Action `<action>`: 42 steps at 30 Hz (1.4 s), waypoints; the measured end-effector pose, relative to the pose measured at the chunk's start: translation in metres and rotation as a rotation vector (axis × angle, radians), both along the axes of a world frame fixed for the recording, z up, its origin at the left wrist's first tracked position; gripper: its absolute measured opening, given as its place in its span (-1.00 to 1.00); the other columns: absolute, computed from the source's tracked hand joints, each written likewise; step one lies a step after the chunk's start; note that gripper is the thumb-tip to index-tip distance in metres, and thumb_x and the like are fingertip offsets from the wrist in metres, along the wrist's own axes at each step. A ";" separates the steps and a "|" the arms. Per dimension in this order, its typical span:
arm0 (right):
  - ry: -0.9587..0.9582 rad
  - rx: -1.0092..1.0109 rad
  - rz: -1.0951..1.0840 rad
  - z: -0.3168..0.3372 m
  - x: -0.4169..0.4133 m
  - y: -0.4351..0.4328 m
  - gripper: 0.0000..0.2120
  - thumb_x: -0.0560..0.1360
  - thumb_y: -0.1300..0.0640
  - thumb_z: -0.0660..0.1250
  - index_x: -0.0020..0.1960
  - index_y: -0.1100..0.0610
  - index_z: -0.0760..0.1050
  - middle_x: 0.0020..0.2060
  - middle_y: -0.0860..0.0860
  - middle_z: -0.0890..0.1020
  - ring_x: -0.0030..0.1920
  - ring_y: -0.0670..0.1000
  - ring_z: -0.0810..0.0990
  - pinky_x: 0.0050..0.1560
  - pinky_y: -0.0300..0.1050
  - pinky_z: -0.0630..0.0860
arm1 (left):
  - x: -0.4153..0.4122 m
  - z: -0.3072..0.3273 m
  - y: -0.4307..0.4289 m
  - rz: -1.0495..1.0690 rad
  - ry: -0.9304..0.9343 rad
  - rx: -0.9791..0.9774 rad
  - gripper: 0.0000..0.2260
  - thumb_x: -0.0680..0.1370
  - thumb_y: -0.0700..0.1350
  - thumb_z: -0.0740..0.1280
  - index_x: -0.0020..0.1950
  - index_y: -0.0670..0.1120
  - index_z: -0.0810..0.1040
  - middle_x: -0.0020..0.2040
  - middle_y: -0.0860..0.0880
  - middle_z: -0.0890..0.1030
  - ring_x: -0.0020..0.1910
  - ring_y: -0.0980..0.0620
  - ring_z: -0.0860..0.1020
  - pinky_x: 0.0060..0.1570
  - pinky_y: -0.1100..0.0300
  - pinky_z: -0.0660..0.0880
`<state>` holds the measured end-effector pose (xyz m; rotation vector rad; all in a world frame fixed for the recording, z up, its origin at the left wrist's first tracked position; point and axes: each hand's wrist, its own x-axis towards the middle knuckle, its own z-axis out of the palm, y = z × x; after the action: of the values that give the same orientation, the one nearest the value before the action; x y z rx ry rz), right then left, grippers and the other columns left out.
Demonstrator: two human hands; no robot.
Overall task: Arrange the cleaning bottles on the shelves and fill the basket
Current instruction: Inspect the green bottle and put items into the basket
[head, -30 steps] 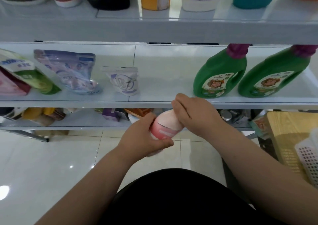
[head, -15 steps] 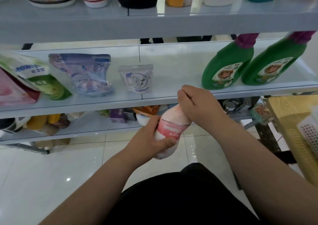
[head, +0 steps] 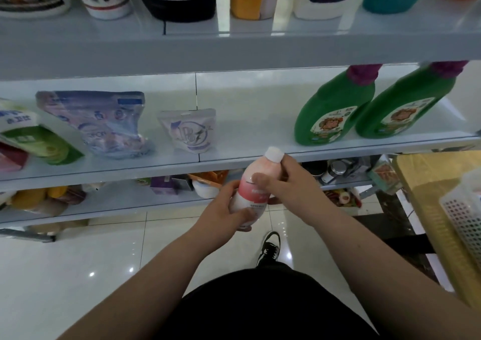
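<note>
Person stands facing store shelves. Both hands are on one pink bottle (head: 251, 196) with a white cap (head: 274, 154). The bottle is in the air, just in front of the middle shelf (head: 156, 166) edge and not resting on it. It is tilted, cap up and to the right.

Left hand (head: 221, 209) grips the lower body, fingers curled round the back and thumb across the front below the label. Right hand (head: 289, 183) holds the upper part, thumb pressed on the front above the label and fingers curled behind the neck, just under the cap.

On the middle shelf, two green bottles (head: 333, 110) with purple caps stand side by side at the right. A small white pouch (head: 190, 131), a bigger bluish pouch (head: 99, 123) and a green-and-white pouch (head: 33, 136) stand at the left. The gap between the pouches and the green bottles is directly behind the pink bottle.

The top shelf (head: 234, 48) holds a row of bottles, only their bases in view. The lower shelf (head: 104, 204) has mixed small items, too blurred to tell.

At far right, a white perforated basket (head: 460, 214) sits on a yellow surface (head: 426, 204), contents not visible. A black shoe (head: 269, 248) stands on the glossy tile floor (head: 78, 261).
</note>
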<state>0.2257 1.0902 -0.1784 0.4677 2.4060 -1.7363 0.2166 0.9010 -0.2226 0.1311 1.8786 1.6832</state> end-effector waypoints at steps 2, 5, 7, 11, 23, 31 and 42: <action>-0.005 -0.024 -0.009 -0.005 -0.014 0.011 -0.46 0.20 -0.33 0.52 0.13 -0.25 0.51 0.00 -0.17 0.70 0.01 -0.10 0.70 -0.01 0.07 0.71 | -0.011 -0.002 0.010 0.001 0.007 -0.018 -0.52 0.47 -0.10 0.46 0.32 0.22 0.43 0.15 0.08 0.61 0.00 0.14 0.67 -0.12 0.13 0.68; 0.035 0.029 -0.017 -0.014 -0.040 0.026 -0.50 0.34 -0.22 0.57 0.21 -0.20 0.48 0.00 -0.22 0.66 -0.04 -0.27 0.64 -0.05 -0.20 0.62 | -0.039 -0.012 0.024 -0.021 0.202 -0.216 -0.56 0.46 -0.01 0.44 0.31 0.20 0.45 0.13 0.18 0.61 0.05 0.21 0.62 -0.01 0.26 0.61; 0.075 0.117 0.001 -0.016 -0.059 0.036 -0.53 0.41 -0.18 0.56 0.21 -0.25 0.40 -0.03 -0.31 0.59 -0.08 -0.38 0.57 -0.16 -0.41 0.45 | -0.059 -0.025 0.028 -0.021 0.356 -0.436 -0.56 0.53 -0.05 0.42 0.40 0.05 0.45 0.22 0.11 0.56 0.18 0.13 0.54 0.12 0.31 0.47; 0.145 0.163 0.048 -0.017 -0.100 0.049 -0.49 0.42 -0.15 0.56 0.23 -0.27 0.34 -0.02 -0.39 0.51 -0.03 -0.41 0.51 -0.20 -0.50 0.36 | -0.087 -0.054 0.025 -0.198 0.640 -0.826 -0.42 0.55 -0.09 0.39 0.55 -0.12 0.34 0.47 -0.13 0.37 0.47 -0.15 0.30 0.48 0.06 0.19; 0.179 0.333 0.111 -0.048 -0.172 0.045 -0.44 0.39 -0.11 0.56 0.30 -0.06 0.44 0.17 0.00 0.55 0.09 0.04 0.51 0.10 -0.06 0.42 | -0.106 -0.077 0.022 -0.427 0.582 -1.172 -0.23 0.57 0.05 0.32 0.67 0.00 -0.01 0.63 -0.08 0.04 0.61 -0.19 -0.04 0.55 -0.09 0.12; 0.123 0.351 0.039 -0.052 -0.168 0.024 -0.36 0.46 -0.09 0.51 0.43 0.00 0.32 0.24 0.07 0.46 0.15 0.13 0.52 0.13 -0.04 0.42 | -0.101 -0.071 0.008 -0.496 0.630 -1.121 -0.35 0.57 -0.02 0.32 0.61 -0.04 0.13 0.60 -0.11 0.15 0.58 -0.17 0.09 0.52 -0.08 0.22; -0.242 0.706 0.360 -0.051 0.006 0.048 -0.66 0.61 -0.11 0.30 0.36 -0.10 0.51 0.32 -0.04 0.57 0.28 0.03 0.54 0.24 -0.04 0.49 | -0.036 -0.057 -0.015 -0.555 0.595 -0.876 -0.50 0.62 0.05 0.25 0.56 0.02 0.31 0.45 -0.03 0.46 0.38 -0.06 0.43 0.32 0.03 0.44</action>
<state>0.2316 1.1378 -0.2289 0.2622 2.6443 -0.6226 0.1804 0.8860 -0.2795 0.7638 2.5191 0.3827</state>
